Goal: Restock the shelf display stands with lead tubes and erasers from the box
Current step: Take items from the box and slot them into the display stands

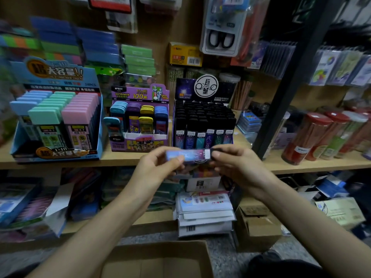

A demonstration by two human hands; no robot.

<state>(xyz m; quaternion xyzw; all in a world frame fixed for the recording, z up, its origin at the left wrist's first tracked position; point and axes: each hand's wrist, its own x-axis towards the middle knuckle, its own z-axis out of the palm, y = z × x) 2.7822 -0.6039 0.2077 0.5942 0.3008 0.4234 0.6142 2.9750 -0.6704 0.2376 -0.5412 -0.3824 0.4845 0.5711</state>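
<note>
Centre of frame: I log one lead tube [188, 154] with a blue-to-purple body, a white band and a dark cap at its right end, held level and crosswise just in front of the black display stand [205, 87]. Left hand [158, 165]: thumb and fingers pinch the tube's blue end. Right hand [234, 163]: fingertips pinch the capped end. Black display stand, centre, on the wooden shelf [124, 157]: rows of black-capped tubes, the front row showing star-pattern labels. Purple display stand [138, 93], just left of it: blue, purple and yellow tubes in compartments. Blue display stand [60, 77], left of frame: blue, green and pink-capped cases in columns. Cardboard box [158, 259], bottom centre, beneath my view of the forearms: contents not discernible.
</note>
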